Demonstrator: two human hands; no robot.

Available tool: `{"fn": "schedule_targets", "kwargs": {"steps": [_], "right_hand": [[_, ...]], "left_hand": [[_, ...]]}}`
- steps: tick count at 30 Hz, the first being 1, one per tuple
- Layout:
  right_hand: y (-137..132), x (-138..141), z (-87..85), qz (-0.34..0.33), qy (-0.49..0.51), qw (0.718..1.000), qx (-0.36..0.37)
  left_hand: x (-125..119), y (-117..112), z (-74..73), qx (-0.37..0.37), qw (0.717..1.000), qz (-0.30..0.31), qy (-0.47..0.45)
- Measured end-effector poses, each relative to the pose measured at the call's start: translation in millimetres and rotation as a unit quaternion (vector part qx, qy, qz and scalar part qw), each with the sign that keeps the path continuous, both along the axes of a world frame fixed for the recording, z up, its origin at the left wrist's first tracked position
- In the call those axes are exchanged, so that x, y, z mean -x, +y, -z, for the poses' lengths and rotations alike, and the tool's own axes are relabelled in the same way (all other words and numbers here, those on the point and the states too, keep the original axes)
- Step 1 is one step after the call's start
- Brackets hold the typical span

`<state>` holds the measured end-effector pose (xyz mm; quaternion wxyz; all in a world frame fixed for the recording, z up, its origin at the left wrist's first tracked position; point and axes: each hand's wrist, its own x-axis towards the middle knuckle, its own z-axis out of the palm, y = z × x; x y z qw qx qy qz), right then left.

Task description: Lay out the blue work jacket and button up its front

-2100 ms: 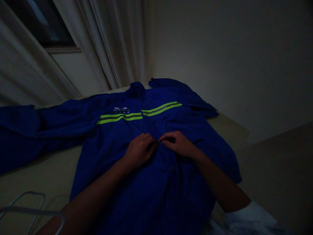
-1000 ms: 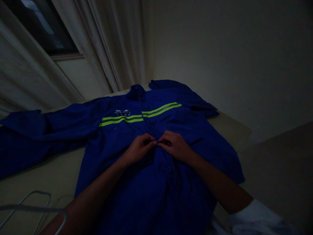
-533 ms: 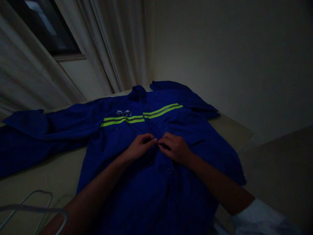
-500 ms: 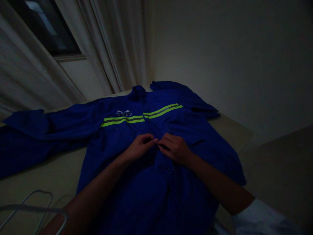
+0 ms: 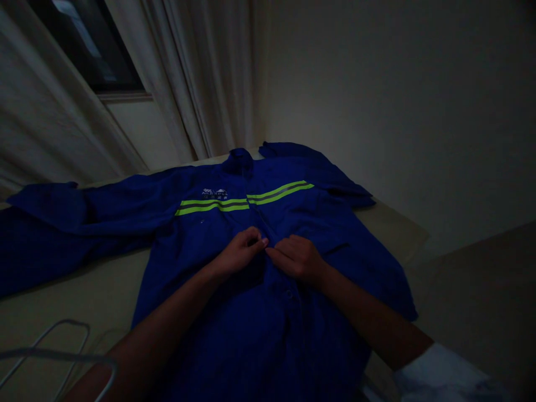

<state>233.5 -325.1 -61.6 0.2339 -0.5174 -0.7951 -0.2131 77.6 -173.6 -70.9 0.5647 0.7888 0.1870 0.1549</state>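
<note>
The blue work jacket (image 5: 190, 268) lay flat, its button placket (image 5: 272, 262) running from the collar (image 5: 239, 161) at 12 o'clock toward 6 o'clock, the left hand (image 5: 240, 252) at 9 and right hand (image 5: 297, 258) at 3, both curled narrowly at its edge, any pinch unclear in the dark.

A small white logo (image 5: 214, 194) stands on the chest of the blue work jacket (image 5: 196, 240), just above the yellow-green reflective stripe (image 5: 212, 205). Its Latin letters and the line of characters under them are too small and dark to read surely.
</note>
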Motion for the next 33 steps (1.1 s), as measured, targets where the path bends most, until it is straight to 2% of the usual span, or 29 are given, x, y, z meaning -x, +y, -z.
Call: {"fn": "schedule_targets", "kwargs": {"steps": [3,5,7,9,11,13,17,19,22,24,26,28,30,33], "right_hand": [[0,-4,-1.7,-0.027,0.018,0.999,0.034],[1,-3,-1.4,-0.013,0.118,0.991,0.064],[3,1,0.3,0.024,0.264,0.959,0.098],[5,4,2.4,0.057,0.388,0.909,0.141],[6,6,3.9,0.076,0.454,0.870,0.177],[7,6,3.9,0.079,0.475,0.856,0.187],[5,2,0.3,0.048,0.443,0.879,0.167],[4,-2,-0.9,0.029,0.423,0.889,0.175],[2,-5,-1.0,0.042,0.416,0.890,0.181],[2,-4,-2.5,0.070,0.406,0.897,0.162],[4,1,-7.9,0.095,0.375,0.909,0.154],[12,8,-17.8,0.121,0.313,0.923,0.189],[27,15,-29.2,0.163,0.232,0.928,0.241],[57,18,-39.5,0.254,0.141,0.909,0.301]], "left_hand": [[0,-1,0.1,0.010,1.000,-0.016,-0.007],[0,-1,0.3,0.007,1.000,-0.015,-0.017],[0,-1,1.0,0.001,1.000,-0.010,-0.025],[-1,-1,3.0,-0.012,0.999,-0.012,-0.029],[-2,-1,6.2,-0.032,0.999,-0.016,-0.026],[-4,-1,9.5,-0.041,0.999,-0.020,-0.023],[-3,4,12.2,-0.026,0.999,-0.009,-0.026],[-1,5,11.5,-0.061,0.997,-0.013,-0.034],[4,0,10.0,-0.232,0.971,-0.052,-0.020],[7,-6,9.7,-0.362,0.928,-0.083,0.029],[10,-13,10.4,-0.445,0.885,-0.110,0.081],[11,-15,11.6,-0.472,0.865,-0.124,0.116],[13,-13,12.6,-0.471,0.863,-0.114,0.143],[16,-6,11.4,-0.460,0.867,-0.100,0.164]]}}
